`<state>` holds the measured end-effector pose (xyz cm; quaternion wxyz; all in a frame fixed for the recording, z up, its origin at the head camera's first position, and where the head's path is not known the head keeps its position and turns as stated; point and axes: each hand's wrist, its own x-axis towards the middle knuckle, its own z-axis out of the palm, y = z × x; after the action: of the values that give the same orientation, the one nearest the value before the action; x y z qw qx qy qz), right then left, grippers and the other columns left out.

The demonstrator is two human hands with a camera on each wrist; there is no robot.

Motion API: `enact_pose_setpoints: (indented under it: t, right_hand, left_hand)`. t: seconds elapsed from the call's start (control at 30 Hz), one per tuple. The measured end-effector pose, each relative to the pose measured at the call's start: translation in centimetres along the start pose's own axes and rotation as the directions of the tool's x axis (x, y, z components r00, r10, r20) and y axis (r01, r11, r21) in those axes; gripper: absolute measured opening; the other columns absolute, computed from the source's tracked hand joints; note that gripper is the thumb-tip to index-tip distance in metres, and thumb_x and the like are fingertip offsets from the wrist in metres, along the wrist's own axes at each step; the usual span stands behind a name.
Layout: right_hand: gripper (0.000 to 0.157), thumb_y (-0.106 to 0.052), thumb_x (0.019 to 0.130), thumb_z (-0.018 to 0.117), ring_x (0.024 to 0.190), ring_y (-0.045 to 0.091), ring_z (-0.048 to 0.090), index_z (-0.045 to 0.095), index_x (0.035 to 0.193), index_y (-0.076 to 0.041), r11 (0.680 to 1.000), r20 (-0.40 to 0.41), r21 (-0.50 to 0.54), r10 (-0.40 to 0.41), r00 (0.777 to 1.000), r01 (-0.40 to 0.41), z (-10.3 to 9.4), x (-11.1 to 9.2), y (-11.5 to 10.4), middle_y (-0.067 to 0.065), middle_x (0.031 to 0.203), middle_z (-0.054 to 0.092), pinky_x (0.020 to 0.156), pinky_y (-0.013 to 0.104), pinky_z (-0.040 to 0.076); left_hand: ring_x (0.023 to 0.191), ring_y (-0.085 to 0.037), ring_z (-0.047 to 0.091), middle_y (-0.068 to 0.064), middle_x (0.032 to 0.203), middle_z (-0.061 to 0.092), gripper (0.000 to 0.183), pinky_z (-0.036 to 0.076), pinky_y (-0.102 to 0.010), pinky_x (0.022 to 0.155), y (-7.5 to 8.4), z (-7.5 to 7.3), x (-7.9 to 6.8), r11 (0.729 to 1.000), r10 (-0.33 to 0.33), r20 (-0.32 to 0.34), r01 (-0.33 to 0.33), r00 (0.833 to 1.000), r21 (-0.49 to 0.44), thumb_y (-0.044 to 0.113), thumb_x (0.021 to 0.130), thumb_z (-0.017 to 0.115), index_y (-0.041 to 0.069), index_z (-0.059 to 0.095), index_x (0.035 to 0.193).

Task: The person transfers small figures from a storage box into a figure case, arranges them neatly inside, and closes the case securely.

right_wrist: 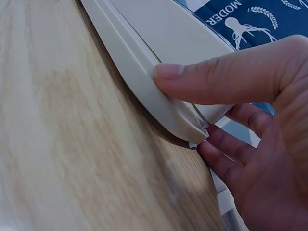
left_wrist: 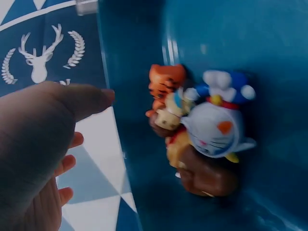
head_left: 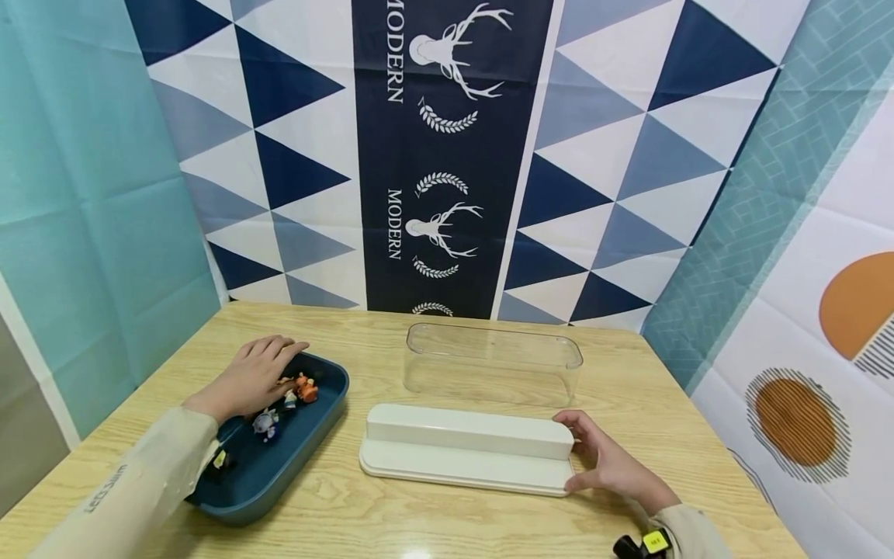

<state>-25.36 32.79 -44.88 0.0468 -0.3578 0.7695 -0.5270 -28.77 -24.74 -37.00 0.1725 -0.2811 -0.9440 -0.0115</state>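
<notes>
Over the dark blue tray (head_left: 307, 458), my left hand (head_left: 254, 376) reaches with relaxed fingers and holds nothing. Inside lie several small cartoon figurines: an orange striped tiger (left_wrist: 166, 82), a white-headed one with a blue body (left_wrist: 211, 130), and a brown one (left_wrist: 207, 175). In the left wrist view, my thumb is stretched out near the tray's edge, apart from the figurines. My right hand (head_left: 611, 466) grips the right end of a white stepped display base (head_left: 468, 446). Its thumb (right_wrist: 168, 72) presses on the lower step while the other fingers lie behind the end.
A clear plastic cover (head_left: 492, 365) stands on the wooden table (head_left: 391, 528) behind the white base. Patterned cloths (head_left: 447, 155) hang at the back and on both sides of the table.
</notes>
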Motion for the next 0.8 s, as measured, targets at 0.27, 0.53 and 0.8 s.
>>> enact_pose_setpoints:
  t: [0.27, 0.53, 0.8]
  right_hand:
    - [0.082, 0.006, 0.071, 0.083, 0.111, 0.008, 0.054, 0.034, 0.136, 0.008, 1.0, -0.007, 0.021, 0.016, 1.0, -0.016, 0.0, 0.0, -0.5, 0.002, 0.127, 0.052, 0.095, 0.019, 0.043]
    - [0.083, 0.007, 0.072, 0.082, 0.114, 0.007, 0.053, 0.03, 0.137, 0.012, 0.998, 0.004, 0.067, 0.011, 1.0, -0.011, -0.1, -0.2, 0.0, -0.003, 0.129, 0.053, 0.097, 0.018, 0.041]
    - [0.081, 0.007, 0.072, 0.081, 0.115, 0.006, 0.053, 0.032, 0.136, 0.013, 0.997, 0.0, 0.076, 0.006, 1.0, -0.006, -0.1, -0.2, -0.2, -0.002, 0.129, 0.054, 0.098, 0.017, 0.041]
  left_hand:
    - [0.114, -0.044, 0.052, -0.023, 0.121, 0.055, 0.052, 0.043, -0.061, 0.092, -1.1, 2.0, -0.4, 0.998, 0.04, 0.033, -0.042, 0.999, 0.045, 0.011, 0.084, 0.078, -0.003, 0.054, 0.127]
    - [0.112, -0.04, 0.054, -0.017, 0.11, 0.061, 0.031, 0.045, -0.057, 0.091, -1.6, 3.3, -0.4, 0.989, 0.048, 0.048, -0.054, 0.998, 0.135, 0.008, 0.085, 0.074, 0.002, 0.064, 0.114]
    - [0.105, -0.037, 0.053, -0.01, 0.096, 0.06, 0.019, 0.046, -0.055, 0.085, -2.0, 4.1, -0.5, 0.972, 0.097, 0.002, -0.095, 0.995, 0.216, 0.013, 0.083, 0.079, 0.01, 0.071, 0.1]
